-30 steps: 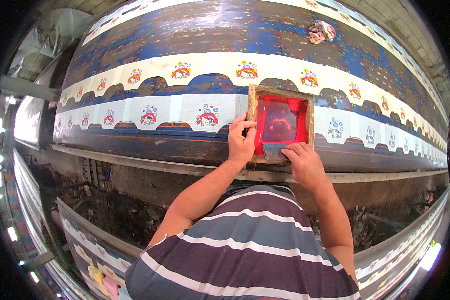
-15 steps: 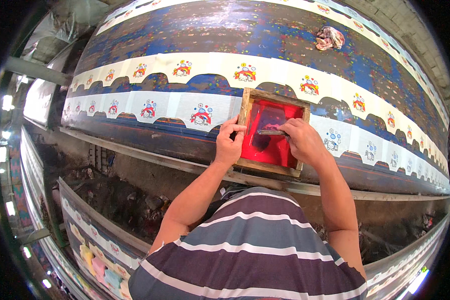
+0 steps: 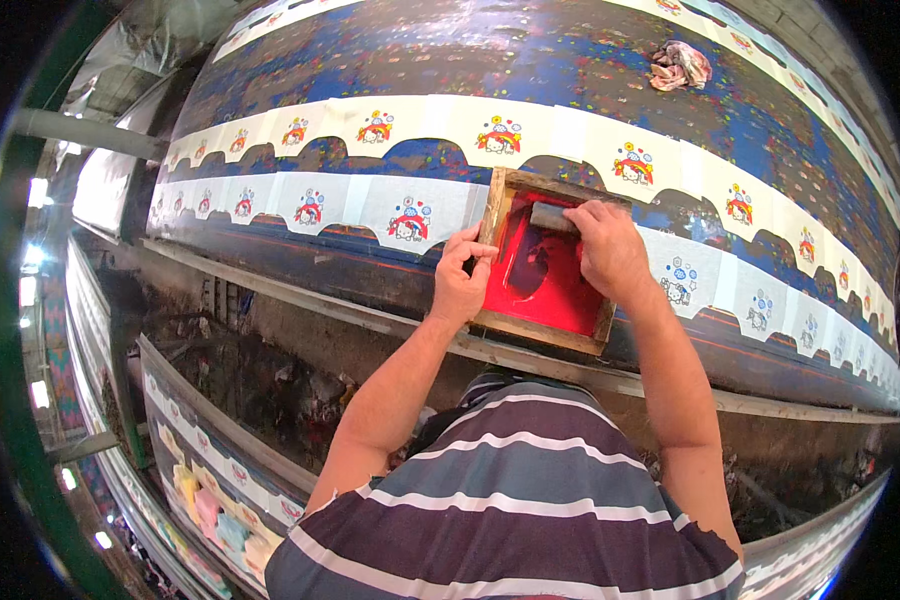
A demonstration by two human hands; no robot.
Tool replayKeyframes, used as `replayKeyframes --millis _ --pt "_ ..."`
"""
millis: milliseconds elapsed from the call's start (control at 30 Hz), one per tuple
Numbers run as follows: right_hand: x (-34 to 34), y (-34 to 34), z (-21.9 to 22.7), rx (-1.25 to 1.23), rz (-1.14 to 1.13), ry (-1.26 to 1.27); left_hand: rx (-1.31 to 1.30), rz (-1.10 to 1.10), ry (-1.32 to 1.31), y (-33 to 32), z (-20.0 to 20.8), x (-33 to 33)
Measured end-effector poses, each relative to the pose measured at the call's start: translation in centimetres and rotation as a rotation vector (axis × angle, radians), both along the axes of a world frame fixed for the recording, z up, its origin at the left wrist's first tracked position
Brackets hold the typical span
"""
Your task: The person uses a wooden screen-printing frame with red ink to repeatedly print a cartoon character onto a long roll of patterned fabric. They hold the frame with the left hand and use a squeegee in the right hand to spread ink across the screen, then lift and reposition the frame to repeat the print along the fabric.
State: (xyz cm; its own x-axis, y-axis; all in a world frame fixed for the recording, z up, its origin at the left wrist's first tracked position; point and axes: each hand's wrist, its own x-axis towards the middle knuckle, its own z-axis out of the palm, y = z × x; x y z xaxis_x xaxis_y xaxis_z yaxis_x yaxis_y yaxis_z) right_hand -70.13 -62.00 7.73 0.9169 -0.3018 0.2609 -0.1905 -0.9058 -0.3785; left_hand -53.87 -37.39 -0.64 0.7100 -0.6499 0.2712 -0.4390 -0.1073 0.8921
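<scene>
A wooden-framed printing screen lies over the near row of fabric pieces, its inside coated with red ink. With fingers closed on the frame's left side, my left hand steadies it. My right hand is inside the frame, shut on a grey squeegee near the far end of the red mesh. A darker patch shows in the mesh just below the squeegee. To the left, a white fabric piece bears a red and blue cartoon print; to the right, another white piece shows blue and black without red.
Rows of cream fabric pieces run beyond the screen along the paint-spotted dark table. A crumpled stained rag lies at the far right. A rail edges the table's near side. Another table with printed pieces stands behind at lower left.
My right hand has pushed the squeegee away from me, from mid-mesh to the far end. My left hand keeps its hold on the frame. The whole view has shifted slightly.
</scene>
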Motion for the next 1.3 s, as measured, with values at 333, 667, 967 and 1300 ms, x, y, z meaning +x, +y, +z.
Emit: replayKeyframes --millis 333,667,967,1300 --pt "-4.3 8.0 -0.8 -0.084 0.059 -0.033 -0.045 0.013 0.018 -0.2 -0.9 0.1" --pt "-7.3 13.5 0.4 0.037 0.038 0.031 -0.039 -0.005 0.035 -0.1 -1.0 0.4" --pt "-7.4 15.4 1.4 0.092 -0.04 0.063 -0.049 -0.028 0.065 -0.2 -0.8 0.5" --pt "-8.9 15.1 -0.1 0.185 -0.133 -0.166 -0.041 0.003 0.017 -0.3 -0.5 -0.2"
